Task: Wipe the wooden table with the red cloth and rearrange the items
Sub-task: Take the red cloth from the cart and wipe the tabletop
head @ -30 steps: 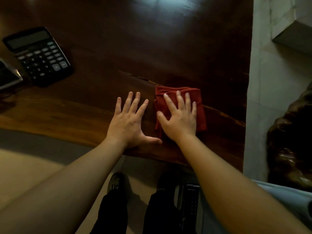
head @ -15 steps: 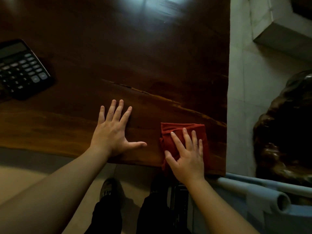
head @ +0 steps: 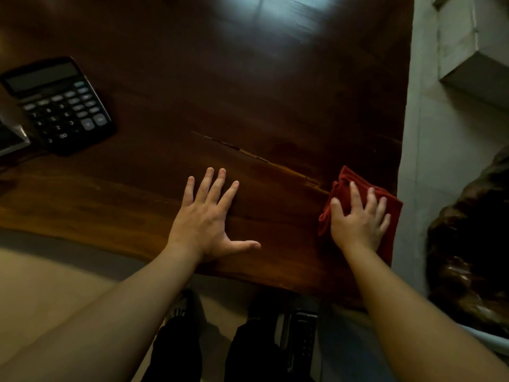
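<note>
A dark wooden table (head: 248,100) fills the upper view. A folded red cloth (head: 349,183) lies at the table's right edge, part of it over the rim. My right hand (head: 358,221) presses flat on the cloth with fingers spread. My left hand (head: 206,219) rests palm down on the bare wood near the front edge, fingers apart, holding nothing. A black calculator (head: 60,106) sits at the far left of the table.
A grey-framed object (head: 11,139) pokes in at the left edge beside the calculator. Pale tiled floor and a stone ledge (head: 468,64) lie right of the table. A dark glossy lump (head: 473,244) stands at the right. My legs and shoes show below.
My right hand slid the red cloth from the table's middle to the front edge, then out to the right edge. My left hand stayed flat on the wood.
</note>
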{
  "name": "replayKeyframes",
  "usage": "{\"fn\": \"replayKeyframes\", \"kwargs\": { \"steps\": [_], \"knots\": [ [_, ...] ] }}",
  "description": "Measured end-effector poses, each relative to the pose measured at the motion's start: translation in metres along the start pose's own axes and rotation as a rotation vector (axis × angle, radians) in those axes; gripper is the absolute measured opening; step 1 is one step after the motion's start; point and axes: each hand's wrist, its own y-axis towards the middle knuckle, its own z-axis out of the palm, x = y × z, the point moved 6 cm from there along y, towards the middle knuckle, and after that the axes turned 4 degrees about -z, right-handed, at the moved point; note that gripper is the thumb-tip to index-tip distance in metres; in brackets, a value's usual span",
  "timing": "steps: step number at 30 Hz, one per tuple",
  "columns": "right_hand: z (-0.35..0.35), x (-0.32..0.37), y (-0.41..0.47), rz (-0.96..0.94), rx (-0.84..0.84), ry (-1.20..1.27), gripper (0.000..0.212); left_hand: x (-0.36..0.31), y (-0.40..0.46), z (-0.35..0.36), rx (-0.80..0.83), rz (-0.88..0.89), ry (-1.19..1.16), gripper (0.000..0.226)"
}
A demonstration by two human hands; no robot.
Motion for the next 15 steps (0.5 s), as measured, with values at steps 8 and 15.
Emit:
{"fn": "replayKeyframes", "kwargs": {
  "steps": [8,15],
  "knots": [
    [-0.002,0.065,0.036,-0.091,0.007,-0.027,0.077,-0.001,0.001,-0.001,-0.021,-0.005,-0.014,0.126],
    [0.012,0.128,0.005,-0.323,0.029,-0.036,0.078,-0.002,0.001,-0.002,-0.026,-0.011,-0.008,0.122]
  ]
}}
